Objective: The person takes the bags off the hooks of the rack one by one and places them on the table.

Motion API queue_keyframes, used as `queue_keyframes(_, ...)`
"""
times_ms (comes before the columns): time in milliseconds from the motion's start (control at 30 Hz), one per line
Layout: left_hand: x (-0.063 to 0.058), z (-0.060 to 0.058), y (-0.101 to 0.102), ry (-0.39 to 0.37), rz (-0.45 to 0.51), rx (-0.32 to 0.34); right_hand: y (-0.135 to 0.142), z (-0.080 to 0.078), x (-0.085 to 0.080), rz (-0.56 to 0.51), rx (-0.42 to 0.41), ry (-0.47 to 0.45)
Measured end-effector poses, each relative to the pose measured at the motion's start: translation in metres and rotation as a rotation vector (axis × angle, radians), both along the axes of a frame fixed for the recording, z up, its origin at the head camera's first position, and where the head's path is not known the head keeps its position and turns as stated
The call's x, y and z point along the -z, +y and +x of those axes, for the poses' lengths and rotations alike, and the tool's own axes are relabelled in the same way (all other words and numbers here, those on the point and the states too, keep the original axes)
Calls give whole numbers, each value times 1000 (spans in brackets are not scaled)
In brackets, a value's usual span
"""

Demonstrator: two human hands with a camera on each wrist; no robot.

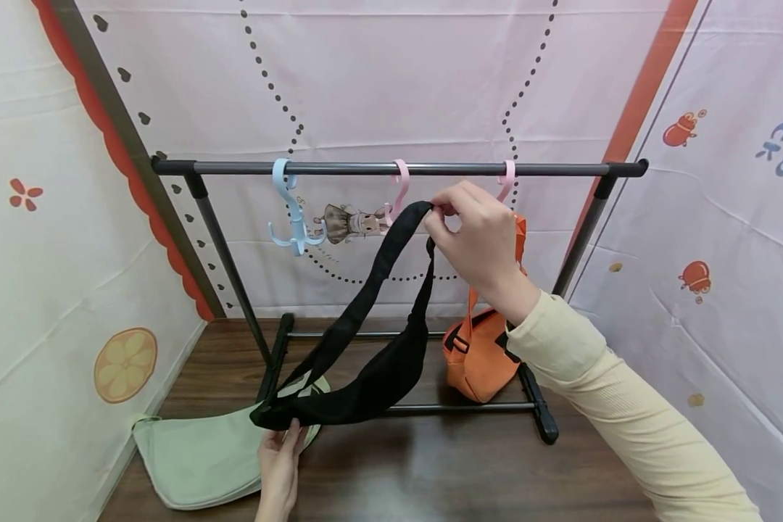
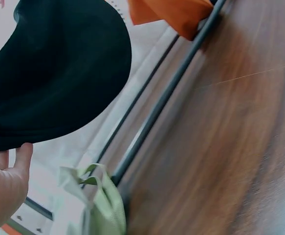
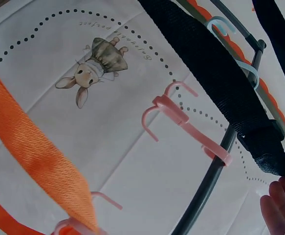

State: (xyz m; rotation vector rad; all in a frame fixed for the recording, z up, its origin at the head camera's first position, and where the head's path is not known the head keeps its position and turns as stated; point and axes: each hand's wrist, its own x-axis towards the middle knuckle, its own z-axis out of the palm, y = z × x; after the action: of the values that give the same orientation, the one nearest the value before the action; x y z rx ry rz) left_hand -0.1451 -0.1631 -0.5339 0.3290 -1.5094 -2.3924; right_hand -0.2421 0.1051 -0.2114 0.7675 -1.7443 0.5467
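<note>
A black shoulder bag [image 1: 378, 384] hangs slanted in front of the rack, stretched between both hands. My right hand [image 1: 479, 243] pinches its strap [image 1: 365, 290] near the middle pink hook [image 1: 401, 188], which hangs on the rail. A black buckle [image 3: 264, 136] shows on that strap in the right wrist view. Low on the left, my left hand [image 1: 278, 464] holds the bag's bottom edge, with thumb and fingers on opposite sides in the left wrist view. The strap appears apart from the hook.
An orange bag [image 1: 479, 362] hangs by its strap from the right pink hook [image 1: 507, 177]. At the rail's left hangs a light-blue multi-prong hook [image 1: 296, 225]. A pale green bag [image 1: 202, 457] lies on the wood-look surface beside the rack's left foot. Printed cloth walls surround the rack.
</note>
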Motion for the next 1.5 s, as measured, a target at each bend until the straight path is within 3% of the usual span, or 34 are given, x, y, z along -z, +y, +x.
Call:
queue_keyframes(67, -5, 1, -3, -6, -8, -10, 3, 0, 3, -6, 0, -23)
queue_keyframes(167, -10, 3, -6, 45, -34, -12, 7, -1, 7, -9, 1, -74)
queue_keyframes(200, 2, -3, -11, 124, -12, 5, 9, -2, 9, -7, 8, -92)
queue_keyframes(300, 8, -4, -17, 228, -4, 15, 12, -6, 14, -8, 33, -160)
queue_keyframes(400, 30, -11, -30, 308, 8, 29, 16, -10, 20, -7, 65, -247)
queue_keyframes(433, 29, -9, -32, 277, -35, 1, 18, -11, 22, -10, 73, -282)
queue_keyframes(500, 53, -18, -44, 295, -43, 8, 20, -13, 27, -14, 85, -351)
queue_keyframes(600, 88, -31, -61, 253, -75, -32, 21, -18, 39, -16, 90, -439)
queue_keyframes(733, 105, -36, -73, 125, -104, -110, 19, -22, 59, 7, 89, -521)
queue_keyframes(967, 103, -33, -91, 70, -149, -189, 11, -24, 97, -16, 44, -666)
queue_keyframes(1233, 99, -33, -110, 34, -197, -225, 2, -18, 137, -69, 24, -837)
queue_keyframes(1500, 91, -33, -110, 13, -191, -222, 0, -12, 164, -181, -73, -1138)
